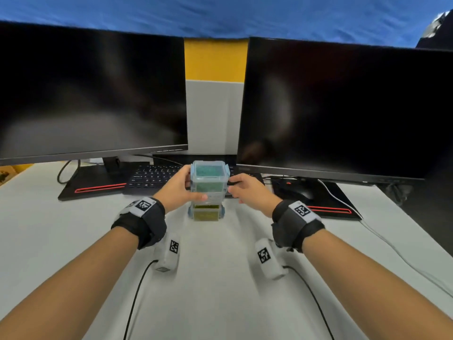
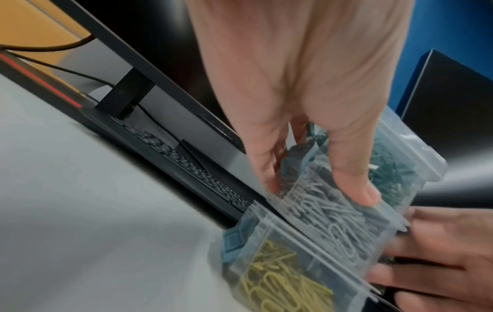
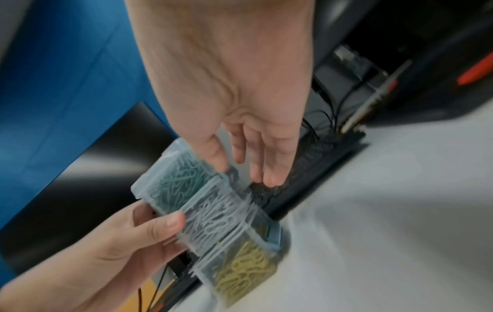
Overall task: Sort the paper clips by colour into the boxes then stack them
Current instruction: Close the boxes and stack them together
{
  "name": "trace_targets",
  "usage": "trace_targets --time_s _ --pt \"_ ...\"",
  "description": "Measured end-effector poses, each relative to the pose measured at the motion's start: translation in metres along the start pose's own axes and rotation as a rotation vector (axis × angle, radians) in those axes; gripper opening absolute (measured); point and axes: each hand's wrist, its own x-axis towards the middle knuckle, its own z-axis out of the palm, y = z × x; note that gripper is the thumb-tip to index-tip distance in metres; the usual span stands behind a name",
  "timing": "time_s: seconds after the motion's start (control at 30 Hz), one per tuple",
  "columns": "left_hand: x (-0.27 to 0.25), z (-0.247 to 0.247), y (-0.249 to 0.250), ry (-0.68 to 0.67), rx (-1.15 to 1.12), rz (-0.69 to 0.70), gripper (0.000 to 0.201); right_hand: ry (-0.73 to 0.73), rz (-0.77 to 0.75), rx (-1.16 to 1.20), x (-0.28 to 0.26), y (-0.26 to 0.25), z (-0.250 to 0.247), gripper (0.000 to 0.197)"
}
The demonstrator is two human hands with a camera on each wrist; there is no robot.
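Both forearms reached forward. Left hand (image 1: 180,190) gripped, thumb in front. Right hand (image 1: 247,190) had fingers extended, nearly straight.

Two dark monitors (image 1: 93,92) on a white desk (image 1: 220,303), blue wall (image 1: 220,13) behind

Three lidded boxes (image 1: 208,192) of paper clips stand stacked on the desk (image 1: 220,290), just before the keyboard (image 1: 152,179) near the desk's far edge. The left hand (image 1: 181,190) grips the stack's left side; the right hand (image 1: 247,190) is at its right side. Two monitors (image 1: 93,94) stand behind, left and right of the stack.
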Motion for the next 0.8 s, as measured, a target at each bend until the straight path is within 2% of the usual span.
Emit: trace_targets --time_s 0.17,0.27,0.4,0.6,0.73,0.8 --pt "0.01 -0.003 -0.008 -0.069 -0.041 -0.03 0.073 -0.138 -0.019 -0.001 0.011 0.008 0.013 0.062" --pt "0.012 -0.011 -0.014 -0.122 -0.034 -0.047 0.076 -0.22 -0.019 -0.044 0.016 0.011 0.02 0.065" --pt "0.008 -0.013 -0.017 -0.209 -0.025 -0.08 0.073 -0.256 -0.008 -0.041 0.017 0.016 0.03 0.063" --pt "0.004 -0.007 -0.019 -0.227 0.089 -0.081 0.073 -0.242 -0.018 -0.129 0.018 0.019 0.037 0.059" --pt "-0.004 -0.004 -0.02 -0.21 0.112 -0.085 0.073 -0.226 0.076 -0.049 0.012 0.024 0.03 0.063" --pt "-0.009 -0.003 -0.02 -0.2 0.114 -0.088 0.074 -0.141 0.122 -0.042 0.01 0.025 0.027 0.06"
